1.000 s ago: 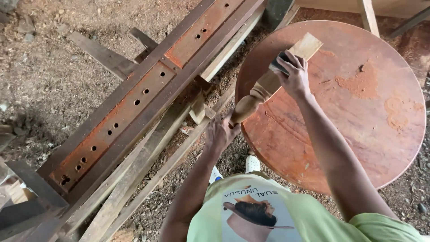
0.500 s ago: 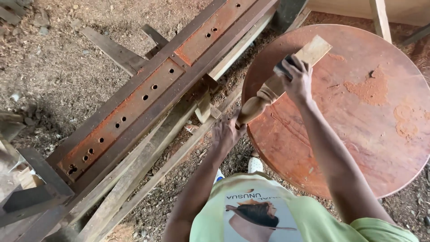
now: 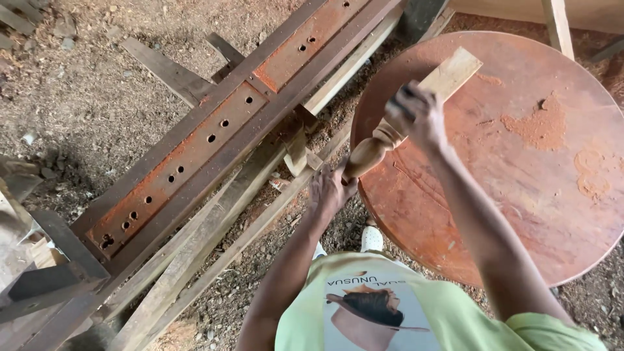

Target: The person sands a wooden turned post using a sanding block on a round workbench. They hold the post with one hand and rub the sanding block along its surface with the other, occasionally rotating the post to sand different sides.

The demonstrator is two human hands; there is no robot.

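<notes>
A turned wooden leg [image 3: 380, 143], with a square pale end at the upper right, lies tilted across the edge of a round reddish wooden tabletop [image 3: 520, 195]. My left hand [image 3: 328, 192] grips the leg's lower rounded end. My right hand [image 3: 419, 117] is blurred and pressed on the leg's middle, closed around something dark and small that I cannot identify. Reddish sawdust [image 3: 539, 127] lies on the tabletop.
A long rusty steel beam with holes [image 3: 214, 136] runs diagonally on wooden rails [image 3: 214, 240] to the left. Loose planks [image 3: 162, 65] and dirt ground with sawdust lie beyond. A wooden post [image 3: 559, 26] stands at the upper right.
My right hand has slid down the leg, away from the square end toward the turned part. The left hand keeps its hold on the lower end.
</notes>
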